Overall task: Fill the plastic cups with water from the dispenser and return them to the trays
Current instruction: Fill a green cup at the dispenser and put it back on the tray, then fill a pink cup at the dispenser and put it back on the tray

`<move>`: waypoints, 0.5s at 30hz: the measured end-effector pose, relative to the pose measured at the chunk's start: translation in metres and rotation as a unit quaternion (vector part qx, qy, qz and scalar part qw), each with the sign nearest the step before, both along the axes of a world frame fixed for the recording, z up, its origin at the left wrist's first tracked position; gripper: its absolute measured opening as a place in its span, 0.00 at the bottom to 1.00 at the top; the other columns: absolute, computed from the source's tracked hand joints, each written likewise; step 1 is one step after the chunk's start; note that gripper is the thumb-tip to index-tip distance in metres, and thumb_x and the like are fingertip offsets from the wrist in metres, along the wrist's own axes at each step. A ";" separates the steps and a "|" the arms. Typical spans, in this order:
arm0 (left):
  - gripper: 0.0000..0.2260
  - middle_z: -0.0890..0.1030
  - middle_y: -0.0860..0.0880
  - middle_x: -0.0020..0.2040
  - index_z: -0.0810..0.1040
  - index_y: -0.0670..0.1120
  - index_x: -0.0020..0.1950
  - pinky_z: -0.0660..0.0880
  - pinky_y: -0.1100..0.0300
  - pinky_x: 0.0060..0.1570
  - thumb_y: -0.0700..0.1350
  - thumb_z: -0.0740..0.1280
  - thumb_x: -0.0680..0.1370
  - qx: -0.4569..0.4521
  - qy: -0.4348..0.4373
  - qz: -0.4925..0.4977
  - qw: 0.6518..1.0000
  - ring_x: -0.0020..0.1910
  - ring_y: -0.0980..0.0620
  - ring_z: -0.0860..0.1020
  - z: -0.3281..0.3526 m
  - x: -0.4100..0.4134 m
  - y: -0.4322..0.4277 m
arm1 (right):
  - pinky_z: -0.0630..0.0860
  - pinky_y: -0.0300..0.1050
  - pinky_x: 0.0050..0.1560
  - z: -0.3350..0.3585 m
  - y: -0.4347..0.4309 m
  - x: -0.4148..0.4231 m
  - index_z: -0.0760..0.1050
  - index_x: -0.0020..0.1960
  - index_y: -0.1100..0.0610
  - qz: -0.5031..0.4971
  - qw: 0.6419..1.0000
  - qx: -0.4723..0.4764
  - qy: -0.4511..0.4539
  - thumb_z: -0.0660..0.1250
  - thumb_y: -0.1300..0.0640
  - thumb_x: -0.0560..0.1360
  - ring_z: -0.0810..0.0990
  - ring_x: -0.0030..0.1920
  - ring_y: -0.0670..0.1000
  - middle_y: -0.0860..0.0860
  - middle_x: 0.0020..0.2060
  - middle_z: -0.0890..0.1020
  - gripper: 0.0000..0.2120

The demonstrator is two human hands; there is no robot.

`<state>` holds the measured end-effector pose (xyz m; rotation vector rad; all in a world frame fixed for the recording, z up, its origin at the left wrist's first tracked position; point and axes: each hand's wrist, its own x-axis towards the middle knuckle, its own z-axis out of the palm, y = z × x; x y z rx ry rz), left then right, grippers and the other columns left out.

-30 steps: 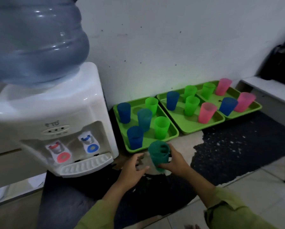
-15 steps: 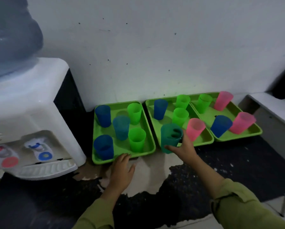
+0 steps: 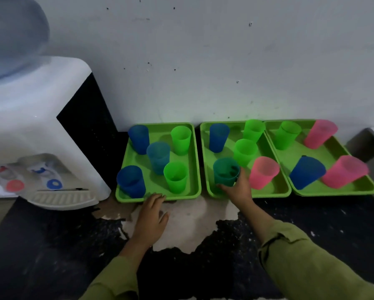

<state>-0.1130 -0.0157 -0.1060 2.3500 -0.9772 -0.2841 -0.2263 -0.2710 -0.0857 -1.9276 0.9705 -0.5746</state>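
Note:
My right hand grips a teal cup that stands at the front left corner of the middle green tray. That tray also holds a blue cup, two green cups and a pink cup. My left hand rests open on the counter, fingertips touching the front rim of the left green tray, which carries several blue and green cups. The white water dispenser with its red tap and blue tap stands at the left.
A right green tray holds a green cup, a blue cup and two pink cups. The trays sit against a white wall on a dark counter with a worn pale patch. A large water bottle tops the dispenser.
My right hand carried the teal cup from in front of the dispenser rightward to the middle tray and set it down there. My left hand let go of it and moved to the left tray's rim.

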 end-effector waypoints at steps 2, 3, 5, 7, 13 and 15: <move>0.21 0.65 0.47 0.71 0.68 0.43 0.70 0.58 0.57 0.71 0.45 0.65 0.78 0.006 0.005 0.009 1.000 0.73 0.49 0.59 0.001 -0.002 -0.001 | 0.70 0.43 0.57 -0.004 0.000 -0.003 0.65 0.65 0.60 -0.001 1.000 0.008 0.013 0.79 0.61 0.62 0.74 0.62 0.56 0.56 0.60 0.75 0.37; 0.21 0.64 0.48 0.72 0.67 0.43 0.70 0.57 0.57 0.72 0.45 0.65 0.78 0.008 0.006 0.014 1.000 0.74 0.49 0.57 0.001 -0.004 -0.002 | 0.70 0.43 0.57 -0.005 -0.001 -0.005 0.65 0.65 0.60 0.001 1.000 0.013 0.017 0.79 0.61 0.62 0.74 0.62 0.56 0.56 0.60 0.75 0.37; 0.22 0.62 0.47 0.74 0.66 0.43 0.71 0.55 0.56 0.72 0.44 0.64 0.78 0.005 0.007 0.028 1.000 0.76 0.49 0.54 0.001 -0.011 -0.004 | 0.70 0.43 0.58 -0.004 -0.003 -0.010 0.65 0.65 0.61 0.009 0.999 0.008 0.033 0.79 0.60 0.63 0.74 0.62 0.57 0.57 0.60 0.76 0.36; 0.21 0.62 0.46 0.74 0.68 0.41 0.69 0.56 0.55 0.72 0.42 0.65 0.77 -0.004 -0.006 0.049 0.999 0.75 0.48 0.55 0.000 -0.023 -0.008 | 0.70 0.44 0.58 -0.002 -0.004 -0.018 0.66 0.65 0.62 0.026 0.998 -0.015 0.048 0.78 0.60 0.64 0.75 0.61 0.57 0.58 0.60 0.77 0.34; 0.13 0.74 0.47 0.57 0.76 0.42 0.58 0.71 0.54 0.61 0.38 0.68 0.74 -0.094 -0.043 -0.012 0.995 0.58 0.49 0.73 0.003 -0.076 -0.042 | 0.72 0.47 0.57 -0.002 -0.012 -0.078 0.73 0.60 0.62 -0.004 0.991 -0.121 0.058 0.71 0.61 0.71 0.76 0.55 0.56 0.57 0.53 0.78 0.19; 0.13 0.75 0.49 0.56 0.76 0.44 0.58 0.70 0.59 0.60 0.40 0.67 0.74 -0.116 -0.030 -0.057 0.991 0.57 0.53 0.73 0.009 -0.091 -0.063 | 0.72 0.48 0.55 -0.002 -0.021 -0.099 0.75 0.55 0.63 -0.020 0.985 -0.157 0.069 0.70 0.63 0.70 0.76 0.52 0.57 0.57 0.49 0.79 0.14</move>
